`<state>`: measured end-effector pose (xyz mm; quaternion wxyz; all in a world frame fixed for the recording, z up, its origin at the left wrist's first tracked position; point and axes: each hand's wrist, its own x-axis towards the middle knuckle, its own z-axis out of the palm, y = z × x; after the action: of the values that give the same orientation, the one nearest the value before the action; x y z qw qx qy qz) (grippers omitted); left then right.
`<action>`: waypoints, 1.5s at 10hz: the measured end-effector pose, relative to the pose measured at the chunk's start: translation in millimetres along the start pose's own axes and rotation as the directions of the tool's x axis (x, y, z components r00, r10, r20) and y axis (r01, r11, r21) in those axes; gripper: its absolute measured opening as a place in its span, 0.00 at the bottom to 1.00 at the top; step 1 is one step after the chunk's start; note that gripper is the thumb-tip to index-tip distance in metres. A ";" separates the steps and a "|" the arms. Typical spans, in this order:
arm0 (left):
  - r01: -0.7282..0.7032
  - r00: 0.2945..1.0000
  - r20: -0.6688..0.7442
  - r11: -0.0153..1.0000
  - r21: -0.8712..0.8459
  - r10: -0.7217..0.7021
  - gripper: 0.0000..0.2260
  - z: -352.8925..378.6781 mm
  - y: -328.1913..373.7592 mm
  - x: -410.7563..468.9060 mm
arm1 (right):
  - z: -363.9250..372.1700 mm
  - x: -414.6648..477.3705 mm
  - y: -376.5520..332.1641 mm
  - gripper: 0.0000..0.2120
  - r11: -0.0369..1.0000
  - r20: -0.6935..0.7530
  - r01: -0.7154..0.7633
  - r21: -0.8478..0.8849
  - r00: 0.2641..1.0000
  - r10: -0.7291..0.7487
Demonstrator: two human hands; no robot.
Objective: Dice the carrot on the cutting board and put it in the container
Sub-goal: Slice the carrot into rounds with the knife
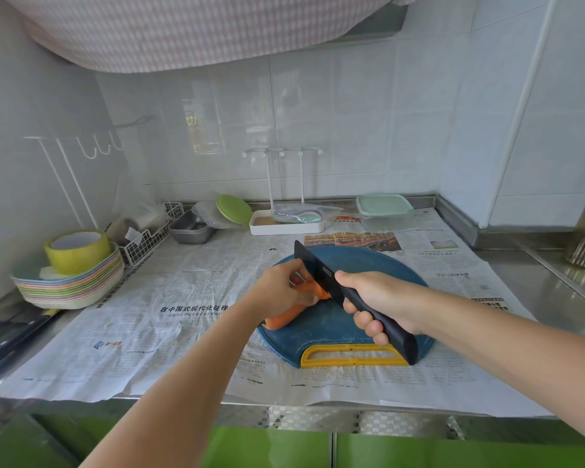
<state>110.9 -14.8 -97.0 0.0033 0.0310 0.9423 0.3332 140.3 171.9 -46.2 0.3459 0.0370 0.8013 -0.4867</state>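
Note:
An orange carrot [284,317] lies on the round blue cutting board [368,261], which has a yellow handle at its near edge. My left hand [279,287] holds the carrot down, its fingers curled over the far end. My right hand [375,298] grips the handle of a black knife [318,271], whose blade stands against the carrot right beside my left fingers. A clear container with a pale green lid [384,207] sits at the back of the counter, beyond the board.
Newspaper [183,319] covers the steel counter. At the left stand stacked pastel plates [71,285] with a roll of yellow tape [76,249], a wire basket [146,243] and metal trays [191,229]. A white rack tray [286,226] stands at the back wall.

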 end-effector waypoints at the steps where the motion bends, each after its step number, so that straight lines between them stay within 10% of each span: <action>1: -0.002 1.000 0.001 1.000 -0.003 0.002 0.11 -0.4 0.4 -0.1 | 1.5 0.8 0.1 0.24 1.000 0.000 -0.006 -0.020 1.000 0.006; 15: -0.022 1.000 0.016 0.997 -0.076 0.023 0.12 0.2 -12.2 11.9 | 18.2 37.7 22.4 0.24 0.994 0.033 -0.055 0.091 0.998 0.052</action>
<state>98.4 -23.4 -104.6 0.0088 0.0444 0.9285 0.3685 130.1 158.5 -90.6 0.3691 0.0666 0.7715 -0.5140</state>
